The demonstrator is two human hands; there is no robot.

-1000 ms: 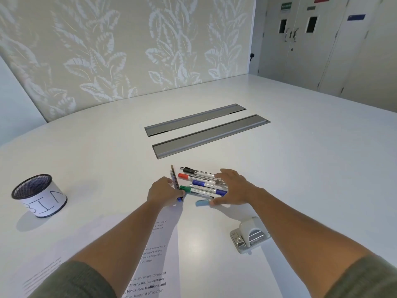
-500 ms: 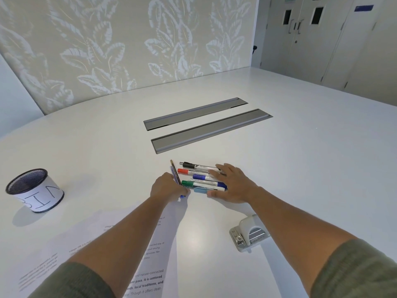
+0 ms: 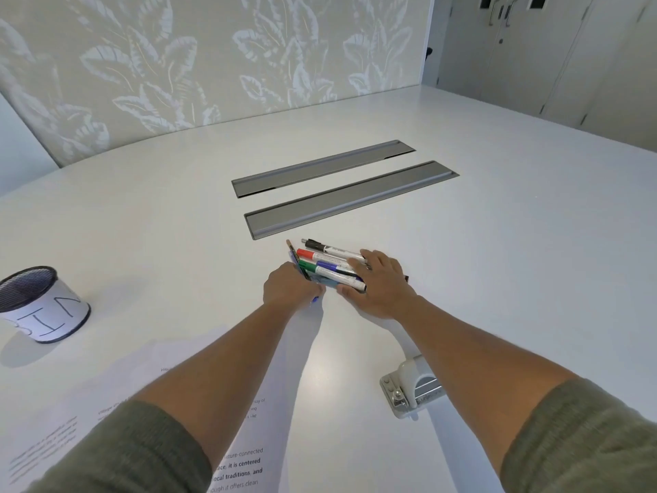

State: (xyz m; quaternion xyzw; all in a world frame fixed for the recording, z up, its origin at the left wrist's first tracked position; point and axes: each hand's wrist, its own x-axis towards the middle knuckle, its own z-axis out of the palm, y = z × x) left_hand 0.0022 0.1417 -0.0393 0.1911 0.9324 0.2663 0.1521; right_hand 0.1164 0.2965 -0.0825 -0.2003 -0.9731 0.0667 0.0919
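From the head camera, the markers (image 3: 330,268) lay side by side just in front of the near slot (image 3: 348,201). Their long axes ran roughly parallel to that slot, with the black, red and green caps pointing left. The right hand (image 3: 382,290) lay flat over their right ends with its fingers fairly straight and its thumb against the nearest marker. The left hand (image 3: 289,290) was at their cap ends, curled round a pencil (image 3: 292,252) that pointed away toward the slot.

The table (image 3: 497,261) was white and smooth. Beyond the slot stood a leaf-patterned wall (image 3: 213,65), and to its far right were grey doors (image 3: 533,48).

Well left of the slot stood a mesh cup (image 3: 46,311) wrapped in paper marked "BIN"; its inside was too dark to tell. A punch (image 3: 412,389) and printed paper (image 3: 256,439) lay nearer the person than the slot.
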